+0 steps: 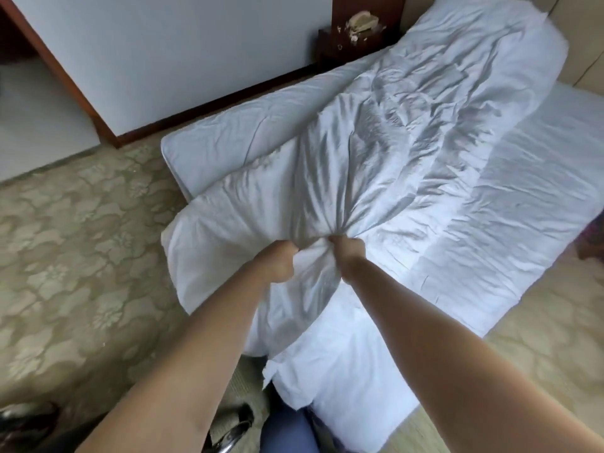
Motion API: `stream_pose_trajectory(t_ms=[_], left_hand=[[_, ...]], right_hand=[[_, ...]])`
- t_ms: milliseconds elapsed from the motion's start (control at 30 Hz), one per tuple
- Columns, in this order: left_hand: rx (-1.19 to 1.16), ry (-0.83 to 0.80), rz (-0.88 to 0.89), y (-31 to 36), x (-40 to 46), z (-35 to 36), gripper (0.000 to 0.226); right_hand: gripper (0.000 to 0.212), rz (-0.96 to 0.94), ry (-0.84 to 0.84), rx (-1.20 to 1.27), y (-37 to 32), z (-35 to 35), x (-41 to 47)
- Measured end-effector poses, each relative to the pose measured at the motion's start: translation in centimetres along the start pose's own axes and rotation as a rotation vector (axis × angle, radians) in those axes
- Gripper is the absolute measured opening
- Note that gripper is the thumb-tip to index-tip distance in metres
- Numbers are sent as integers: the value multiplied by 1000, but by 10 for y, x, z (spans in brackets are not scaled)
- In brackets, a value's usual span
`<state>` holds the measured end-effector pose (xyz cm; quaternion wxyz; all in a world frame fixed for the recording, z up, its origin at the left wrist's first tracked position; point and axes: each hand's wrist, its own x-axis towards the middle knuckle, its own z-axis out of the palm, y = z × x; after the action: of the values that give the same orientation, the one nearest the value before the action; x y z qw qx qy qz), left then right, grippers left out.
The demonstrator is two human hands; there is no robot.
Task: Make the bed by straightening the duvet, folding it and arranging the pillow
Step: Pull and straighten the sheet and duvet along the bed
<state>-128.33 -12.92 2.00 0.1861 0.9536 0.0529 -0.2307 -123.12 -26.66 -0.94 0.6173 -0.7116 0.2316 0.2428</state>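
A white crumpled duvet (pixel 408 132) lies along the bed, running from the foot end near me toward the far head end. Its near end is bunched into a tight gather of folds. My left hand (pixel 277 264) grips that bunch from the left, and my right hand (pixel 349 253) grips it from the right, the two fists almost touching. More duvet fabric (pixel 333 364) hangs down below my arms off the foot of the bed. The white sheet-covered mattress (pixel 510 204) shows bare on the right side. No pillow can be made out.
Patterned beige carpet (pixel 72 243) covers the floor left and right of the bed. A white wall with dark wood trim (pixel 202 106) runs behind the bed's left side. A dark wooden bedside unit (pixel 353 37) stands at the far head end. My legs and shoes (pixel 238 426) are at the bottom.
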Motion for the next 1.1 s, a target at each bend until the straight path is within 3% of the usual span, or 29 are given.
stream_pose_trajectory(t_ms=[133,267,333,400,467,600,667,767,833,933,1033,1100], left_hand=[[140,55,35,36,-33,-28,19],[234,305,-5,48,-51,-71,17],[184,356,-12,52,-53,-75,14],[102,296,18,49,-45,-53,16],[-24,182,29,34,-34,-9,13],[-254,-8,-88,0,-25,83,15],[-352,-11,-129,-11,-19,110,28],[-379,-84,-158,-23,-9,123,22],[-408,-134,-201,-31,-8,123,24],[-397,3,-226,-43,-6,115,21],[-488,120,-243,-46,-5,104,29],[-489,66,-231,-43,-6,108,30]], right_hand=[[38,-85,-85,100,-20,-26,-41],[35,-155,-54,315,-59,-33,-69],[43,-192,-17,374,-62,-32,-70],[55,-200,59,297,-41,-31,-60],[62,-132,30,134,1,-31,-49],[52,205,-71,88,84,-29,-28],[45,255,-114,42,106,-23,-17],[41,280,-159,45,108,-17,-14],[26,269,-260,42,102,-13,-18],[33,309,-428,282,98,-13,-24],[44,416,-463,438,112,-19,-23],[25,439,-438,336,130,-25,-22]])
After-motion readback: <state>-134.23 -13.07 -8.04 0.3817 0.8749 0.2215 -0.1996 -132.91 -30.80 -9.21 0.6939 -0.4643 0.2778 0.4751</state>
